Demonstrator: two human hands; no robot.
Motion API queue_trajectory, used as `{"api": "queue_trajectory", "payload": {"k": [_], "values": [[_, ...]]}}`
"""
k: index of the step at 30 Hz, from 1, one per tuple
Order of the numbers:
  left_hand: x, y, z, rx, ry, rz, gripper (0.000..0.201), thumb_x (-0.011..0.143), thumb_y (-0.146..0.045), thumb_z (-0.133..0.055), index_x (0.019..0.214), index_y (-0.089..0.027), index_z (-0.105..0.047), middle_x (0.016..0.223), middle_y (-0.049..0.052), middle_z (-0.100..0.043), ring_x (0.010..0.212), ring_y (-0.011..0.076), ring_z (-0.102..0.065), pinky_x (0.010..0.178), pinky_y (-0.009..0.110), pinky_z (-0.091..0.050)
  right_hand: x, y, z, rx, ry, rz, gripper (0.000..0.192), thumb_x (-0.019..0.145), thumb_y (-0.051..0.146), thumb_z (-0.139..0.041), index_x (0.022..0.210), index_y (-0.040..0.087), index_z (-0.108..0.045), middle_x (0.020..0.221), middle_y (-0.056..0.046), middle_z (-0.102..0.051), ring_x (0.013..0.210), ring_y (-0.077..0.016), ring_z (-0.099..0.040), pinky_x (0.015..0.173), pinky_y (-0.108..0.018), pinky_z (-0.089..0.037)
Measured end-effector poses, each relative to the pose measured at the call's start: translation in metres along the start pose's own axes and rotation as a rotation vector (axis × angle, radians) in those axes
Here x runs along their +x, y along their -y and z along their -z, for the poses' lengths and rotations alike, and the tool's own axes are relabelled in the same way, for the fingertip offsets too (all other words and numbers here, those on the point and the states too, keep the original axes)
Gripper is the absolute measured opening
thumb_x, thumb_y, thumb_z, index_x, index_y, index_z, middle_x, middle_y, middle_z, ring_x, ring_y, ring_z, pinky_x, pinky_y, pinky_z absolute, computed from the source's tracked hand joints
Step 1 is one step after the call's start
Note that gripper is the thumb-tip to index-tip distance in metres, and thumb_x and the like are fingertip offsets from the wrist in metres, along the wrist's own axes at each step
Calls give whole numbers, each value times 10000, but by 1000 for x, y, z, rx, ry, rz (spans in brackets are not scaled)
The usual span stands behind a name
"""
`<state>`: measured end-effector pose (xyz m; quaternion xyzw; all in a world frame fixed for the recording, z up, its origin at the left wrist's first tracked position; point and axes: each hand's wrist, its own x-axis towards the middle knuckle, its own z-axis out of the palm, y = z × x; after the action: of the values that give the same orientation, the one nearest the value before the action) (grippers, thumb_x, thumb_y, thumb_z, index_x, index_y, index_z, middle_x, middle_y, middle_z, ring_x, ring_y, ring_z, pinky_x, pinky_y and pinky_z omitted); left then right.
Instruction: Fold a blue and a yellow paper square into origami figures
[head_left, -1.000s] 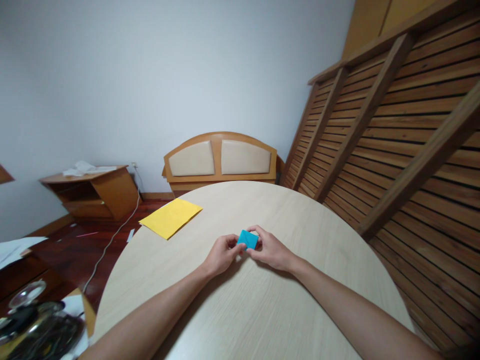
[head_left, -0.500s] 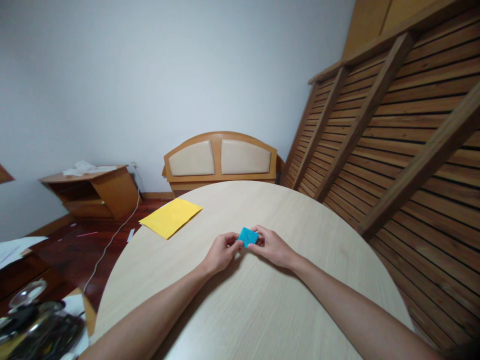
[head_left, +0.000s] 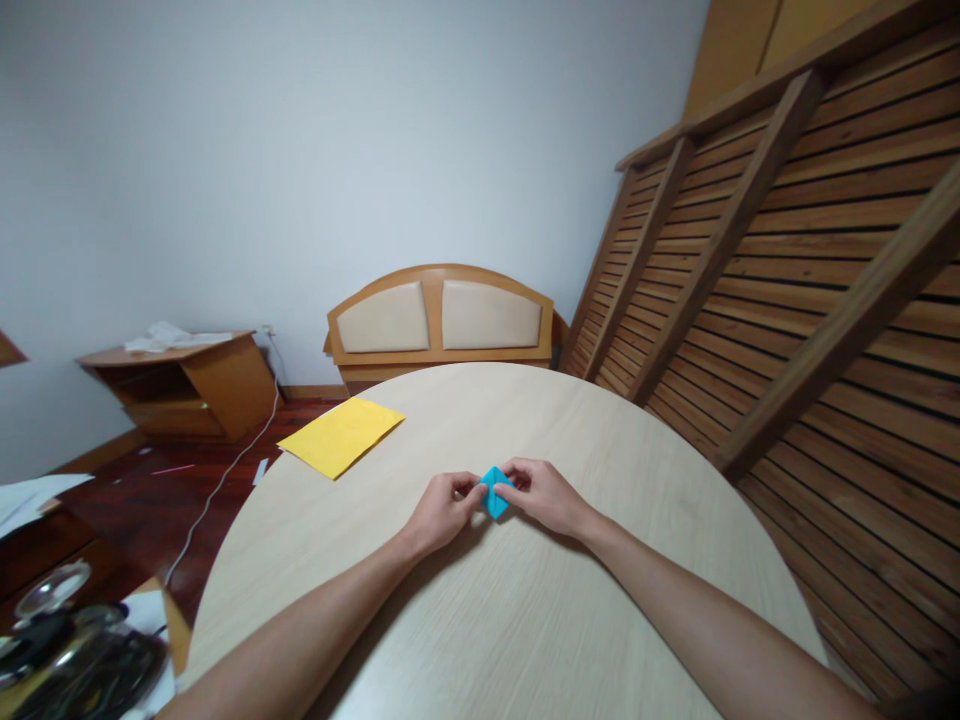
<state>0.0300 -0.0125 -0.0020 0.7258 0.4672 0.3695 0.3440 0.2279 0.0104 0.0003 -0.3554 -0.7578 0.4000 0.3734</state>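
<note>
Fingers [head_left: 480, 490] partly hiding, seemingly pinching, blue paper [head_left: 494, 493]

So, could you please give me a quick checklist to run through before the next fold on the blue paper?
1. Both hands on the blue paper: ok. The left hand and right hand pinch it from either side.
2. Paper's position: ok. It sits between the fingertips, just above the table, turned like a diamond.
3. Creases sharp and aligned: cannot tell, the paper is too small in view.
4. Bare table under the hands to press on: ok.
5. Yellow sheet out of the way: ok. It lies flat at the table's far left edge, apart from both hands.
</note>
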Motion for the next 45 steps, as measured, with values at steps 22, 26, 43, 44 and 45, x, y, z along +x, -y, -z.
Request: {"api": "queue_trajectory", "payload": {"k": [22, 26, 43, 44, 45], "values": [[-2, 5, -3, 49, 38, 11, 432, 901, -487, -527, 837, -115, -736, 704, 44, -655, 613, 140, -517, 575, 231, -381, -2, 12, 0, -35, 19, 22, 266, 892, 410, -617, 792, 165, -646, 725, -6, -631, 678, -142, -555, 615, -249, -426], [-3, 3, -2, 41, 63, -17, 452, 918, -486, -505, 844, -107, -740, 709, 51, -655, 598, 132, -500, 556, 228, -368, -2, 10, -1, -48, 12, 35, 296, 918, 432, -583, 814, 168, -668, 740, -17, -651, 698, -152, -571, 639, -263, -441], [-5, -3, -2, 66, 8, -69, 357, 911, -436, -540, 863, -141, -735, 796, 61, -719, 681, 161, -591, 614, 232, -429, -2, 17, 0, -47, -40, 48, 320, 888, 464, -636, 796, 164, -698, 767, -46, -697, 730, -176, -623, 642, -272, -464], [-5, -3, -2, 62, 3, -67, 362, 911, -442, -540, 847, -138, -725, 780, 58, -708, 672, 158, -582, 605, 230, -424, -2, 16, 0, -45, -43, 48, 315, 889, 459, -635, 797, 164, -698, 768, -45, -697, 730, -176, -623, 645, -273, -464], [-5, -3, -2, 60, -1, -65, 364, 910, -446, -540, 834, -135, -714, 765, 54, -697, 656, 151, -570, 594, 226, -416, -2, 16, -1, -44, -47, 49, 306, 890, 450, -634, 797, 165, -697, 768, -44, -698, 730, -175, -623, 650, -273, -465]]}}
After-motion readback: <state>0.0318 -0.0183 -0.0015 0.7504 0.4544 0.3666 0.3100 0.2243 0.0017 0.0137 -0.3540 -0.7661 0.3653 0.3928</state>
